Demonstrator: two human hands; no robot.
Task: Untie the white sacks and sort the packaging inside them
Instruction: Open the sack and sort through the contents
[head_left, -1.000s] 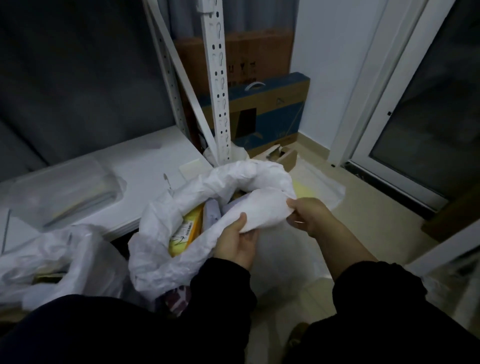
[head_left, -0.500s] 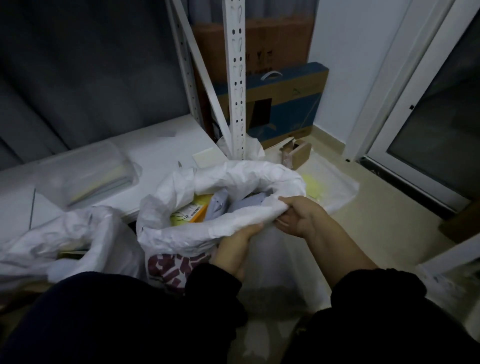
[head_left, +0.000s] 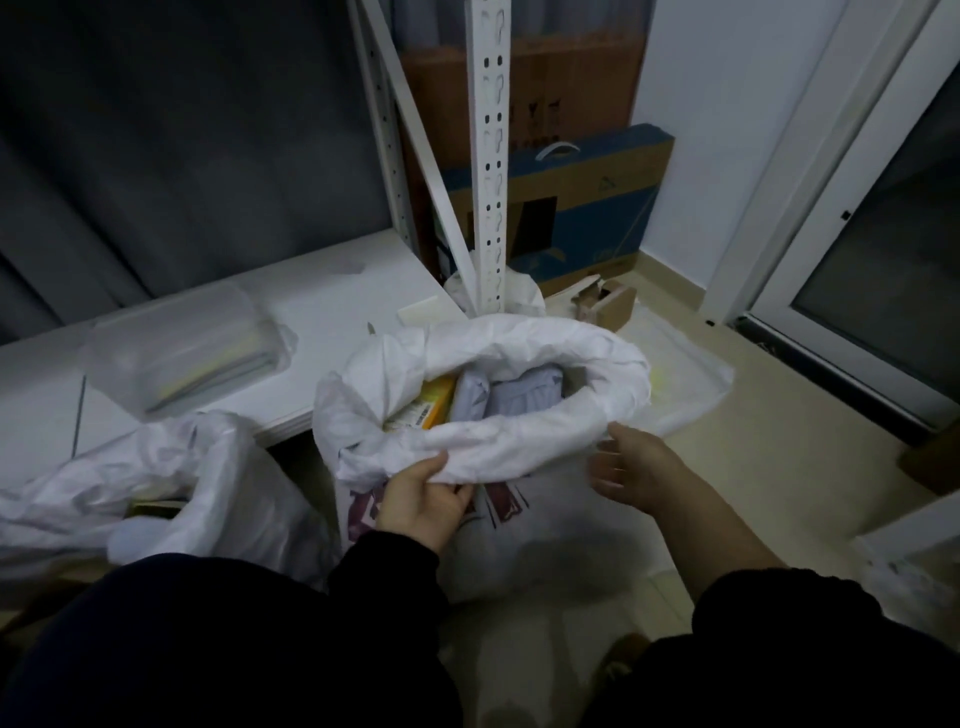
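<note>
Left hand (head_left: 423, 501) grips the near edge of the sack (head_left: 545, 343), thumb over the rolled rim and fingers curled under it. The right hand (head_left: 636, 470) has let go. Half a second ago it clutched the same rim; now it hangs loose, fingers relaxed, just beside the rim's right end. I cannot tell whether a fingertip still brushes the cloth.

A second ago the sack's neck was a raised flap held between both hands. It is now rolled down into a thick collar, and the mouth stands wide and round. I judge the untying and opening of this sack to be done and the sorting ready to begin, with the freed right hand well placed to reach in while the left steadies the rim.

The sack stands on the floor directly ahead of the person, its mouth just beyond both hands and between them. A second sack (head_left: 171, 467) slumps to the left, well apart from the left hand, also open, with its contents mostly hidden.

Inside the first sack a yellow box (head_left: 434, 397) leans at the left of the opening, nearer the left hand. Grey mailers (head_left: 524, 402) stand upright beside it toward the middle, packed close together and within easy reach of the right hand.
</note>
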